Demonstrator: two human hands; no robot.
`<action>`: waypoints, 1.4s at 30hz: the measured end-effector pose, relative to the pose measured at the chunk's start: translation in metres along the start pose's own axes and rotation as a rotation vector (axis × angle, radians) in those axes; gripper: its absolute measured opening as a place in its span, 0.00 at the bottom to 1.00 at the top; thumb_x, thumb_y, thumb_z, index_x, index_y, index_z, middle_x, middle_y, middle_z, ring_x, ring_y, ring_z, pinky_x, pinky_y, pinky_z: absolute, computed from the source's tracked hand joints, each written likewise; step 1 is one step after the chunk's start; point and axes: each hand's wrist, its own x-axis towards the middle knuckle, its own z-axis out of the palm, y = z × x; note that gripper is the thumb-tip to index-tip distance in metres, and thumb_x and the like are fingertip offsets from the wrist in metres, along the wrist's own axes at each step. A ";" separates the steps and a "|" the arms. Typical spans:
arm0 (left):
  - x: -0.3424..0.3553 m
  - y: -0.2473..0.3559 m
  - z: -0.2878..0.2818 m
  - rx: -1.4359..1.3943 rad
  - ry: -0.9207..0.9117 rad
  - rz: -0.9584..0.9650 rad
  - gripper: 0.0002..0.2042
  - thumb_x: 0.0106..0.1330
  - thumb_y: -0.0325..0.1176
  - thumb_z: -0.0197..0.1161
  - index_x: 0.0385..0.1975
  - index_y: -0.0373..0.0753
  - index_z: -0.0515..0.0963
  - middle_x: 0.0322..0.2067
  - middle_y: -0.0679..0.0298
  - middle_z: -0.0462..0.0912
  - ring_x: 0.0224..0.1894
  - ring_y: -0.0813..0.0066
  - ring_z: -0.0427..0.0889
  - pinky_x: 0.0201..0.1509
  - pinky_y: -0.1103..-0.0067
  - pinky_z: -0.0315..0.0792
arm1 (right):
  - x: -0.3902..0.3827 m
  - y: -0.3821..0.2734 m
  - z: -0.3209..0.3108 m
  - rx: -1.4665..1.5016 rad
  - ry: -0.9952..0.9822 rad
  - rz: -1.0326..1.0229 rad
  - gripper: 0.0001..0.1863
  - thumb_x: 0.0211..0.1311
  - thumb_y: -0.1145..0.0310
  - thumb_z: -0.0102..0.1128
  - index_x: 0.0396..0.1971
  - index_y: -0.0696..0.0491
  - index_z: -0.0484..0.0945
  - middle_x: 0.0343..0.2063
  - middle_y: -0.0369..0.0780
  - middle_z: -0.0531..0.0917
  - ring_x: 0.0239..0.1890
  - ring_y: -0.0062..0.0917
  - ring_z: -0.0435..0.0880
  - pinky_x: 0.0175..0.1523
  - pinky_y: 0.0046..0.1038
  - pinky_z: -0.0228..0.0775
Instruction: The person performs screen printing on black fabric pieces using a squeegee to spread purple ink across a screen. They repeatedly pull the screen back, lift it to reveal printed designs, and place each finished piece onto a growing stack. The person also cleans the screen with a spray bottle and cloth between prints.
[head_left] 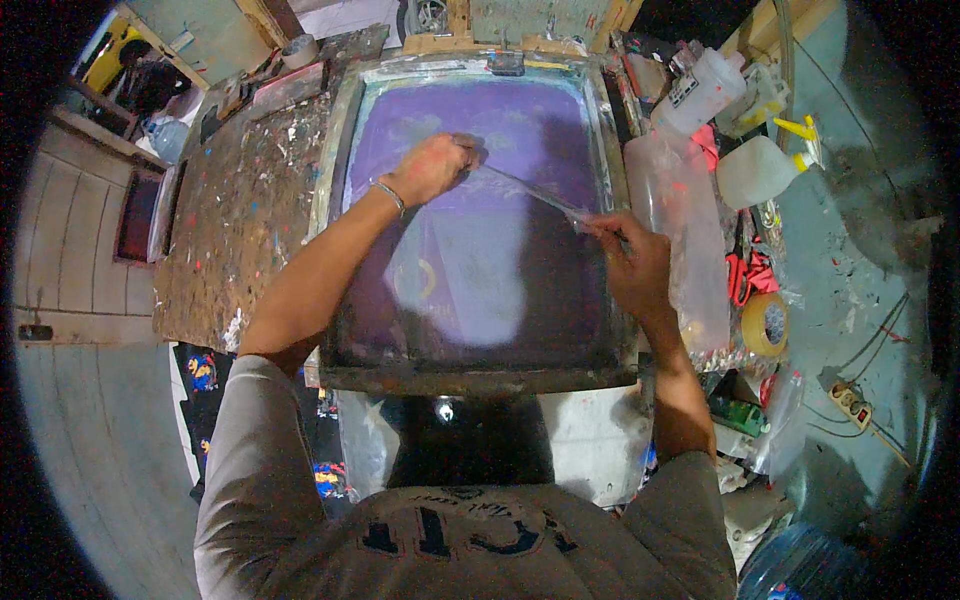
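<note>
Thin, narrow, translucent strip point(530, 187), pulled nearly straight between two bare hands, over the upper half of a rectangular screen with a worn wooden frame and a purple-coated mesh point(480, 378). Runs obliquely, higher at the left end, lower at the right. Contact between strip and mesh: cannot be told from this view.

Left hand point(432, 167), with a thin pale band point(388, 196) at the wrist: fingers closed in a pinch on the upper end, above the middle of the mesh. Right hand point(638, 262): thumb and forefinger closed on the lower end, near the right side of the frame.

At the top edge of the frame, a small dark metal clamp point(506, 63). To the left, a brown, paint-flecked wooden surface point(240, 220). To the right, well apart from the strip, a white translucent spray bottle with a yellow nozzle point(762, 172), red-handled scissors point(739, 275), and, just below these, a round roll of amber tape point(765, 323). Farther right, a pale multi-socket power strip point(850, 405).
</note>
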 end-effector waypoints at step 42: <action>-0.080 0.035 -0.029 0.030 -0.087 -0.027 0.19 0.53 0.19 0.62 0.47 0.32 0.78 0.44 0.49 0.80 0.49 0.48 0.79 0.55 0.63 0.74 | -0.103 -0.105 0.091 -0.513 -0.136 -0.338 0.15 0.48 0.75 0.61 0.37 0.63 0.77 0.39 0.51 0.84 0.43 0.37 0.82 0.41 0.33 0.81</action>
